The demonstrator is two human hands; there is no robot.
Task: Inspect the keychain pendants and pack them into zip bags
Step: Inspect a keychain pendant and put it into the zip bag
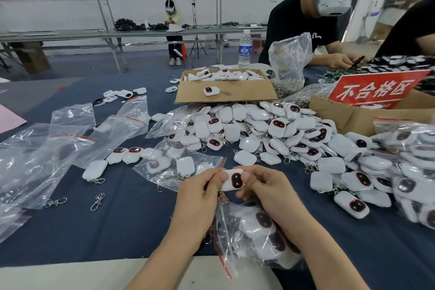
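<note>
Closest to us lies a part-filled zip bag (256, 235), slumped at the near edge of the surface (131, 219) right under our wrists. We judge it sits there so that a passed piece has only a short drop to make. Just above it we hold one keychain pendant (233, 180) between both hands, dark face turned up towards us. That suits inspection: the face and its red rim are in plain sight, and the metal clasp (222, 198) hangs free below. Our left hand (200, 193) pinches the pendant's left end, thumb on top and fingers curled under; our right hand (266, 186) pinches the right end the same way. Neither is spread wide; both close narrowly on that one piece. Whether any finger also catches the bag we cannot tell. The unsorted pile (270, 134) lies near on the right, and empty bags (35, 160) lie to the left.
</note>
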